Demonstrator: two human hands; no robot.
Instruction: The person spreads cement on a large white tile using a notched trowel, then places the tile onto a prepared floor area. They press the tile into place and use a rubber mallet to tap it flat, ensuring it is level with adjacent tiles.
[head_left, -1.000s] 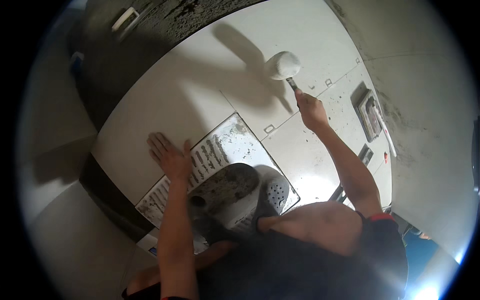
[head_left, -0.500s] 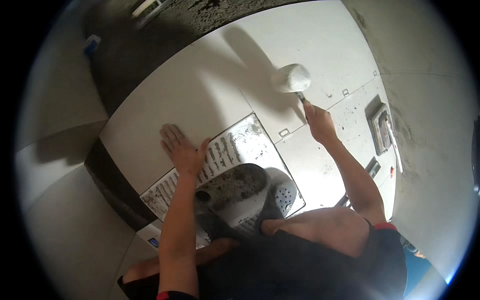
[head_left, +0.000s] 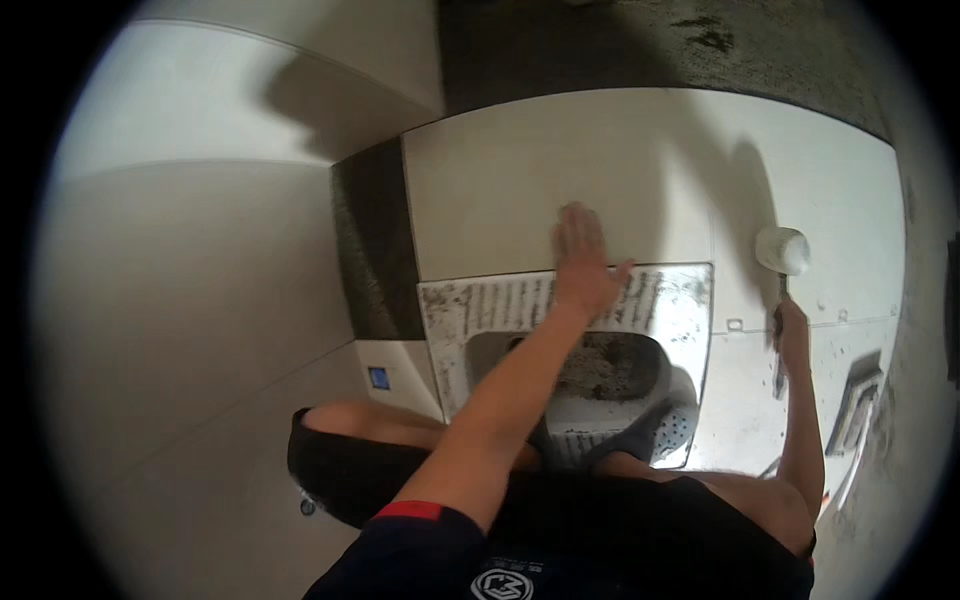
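My left hand (head_left: 585,265) lies with fingers spread on a large pale floor tile (head_left: 500,190), its heel over the ribbed far rim of a white squat toilet (head_left: 690,310). Grey smears of mortar cover that rim, and dirt lies in the bowl. On the right, my right hand (head_left: 793,335) grips the handle of a white-headed mallet (head_left: 783,250). The mallet's head is over the neighbouring pale tile; whether it touches the surface, I cannot tell. My left forearm hides part of the toilet.
Small levelling clips (head_left: 735,325) stand along a tile joint. A flat rectangular tool (head_left: 855,415) lies by the right wall. Dark, rough bare floor (head_left: 600,50) stretches beyond the tiles, and a dark gap (head_left: 375,240) runs along their left side. Tiled wall (head_left: 200,250) rises at left.
The view has turned, so the tiles and toilet appear squarer and farther right. My left hand has shifted rightward along the toilet's far rim. My right hand still holds the mallet.
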